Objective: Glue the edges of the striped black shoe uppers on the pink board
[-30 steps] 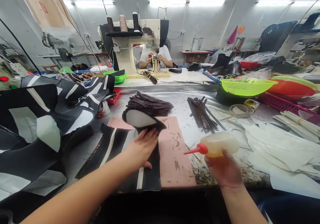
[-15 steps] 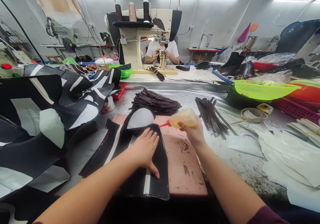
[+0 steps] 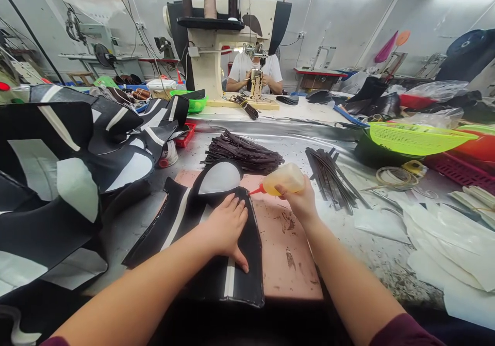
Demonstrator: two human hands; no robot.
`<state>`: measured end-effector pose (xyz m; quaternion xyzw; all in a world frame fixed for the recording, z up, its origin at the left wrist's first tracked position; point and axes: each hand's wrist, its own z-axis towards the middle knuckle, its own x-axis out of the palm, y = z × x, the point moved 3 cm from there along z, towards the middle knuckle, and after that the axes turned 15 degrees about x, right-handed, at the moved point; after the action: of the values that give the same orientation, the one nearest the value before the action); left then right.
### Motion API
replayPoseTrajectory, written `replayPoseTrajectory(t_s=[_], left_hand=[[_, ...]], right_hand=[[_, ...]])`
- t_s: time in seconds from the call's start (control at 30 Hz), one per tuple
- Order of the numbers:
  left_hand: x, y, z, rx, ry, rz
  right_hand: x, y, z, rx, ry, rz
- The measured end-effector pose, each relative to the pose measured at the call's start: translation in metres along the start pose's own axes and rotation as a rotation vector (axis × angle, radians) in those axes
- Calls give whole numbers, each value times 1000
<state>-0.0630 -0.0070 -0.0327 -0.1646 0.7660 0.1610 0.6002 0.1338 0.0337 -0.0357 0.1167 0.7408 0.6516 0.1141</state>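
Since a second ago the right hand (image 3: 299,201) has carried the glue bottle (image 3: 282,180) from the near right of the bench up and leftward, so its red nozzle now points at the far right edge of the black-and-white cut piece (image 3: 216,243). Fingers are wrapped tight round the bottle's yellowish body. The left hand (image 3: 226,227) lies flat, fingers spread, pressing the piece down on the pink mat (image 3: 286,253), gripping nothing.

No wet line of glue shows along the edge, so I judge the gluing at its very start, with the whole edge left to run. A heap of like black-and-white pieces (image 3: 77,165) sits at the left. Dark strips lie far of the mat, in a fanned stack (image 3: 243,155) and a loose bundle (image 3: 328,176) to its right.
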Motion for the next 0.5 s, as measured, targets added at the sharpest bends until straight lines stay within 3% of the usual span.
replayPoseTrajectory(t_s=[0.1,0.3,0.5], left_hand=[[-1,0,0,3,-22,-9],[-3,0,1,3,-31,-31],[-5,-1,1,1,4,-40]], right_hand=[[-6,-2,-6,30,78,40],[-17,-3,-20,30,25,67],[-34,-23,-35,106,135,99]])
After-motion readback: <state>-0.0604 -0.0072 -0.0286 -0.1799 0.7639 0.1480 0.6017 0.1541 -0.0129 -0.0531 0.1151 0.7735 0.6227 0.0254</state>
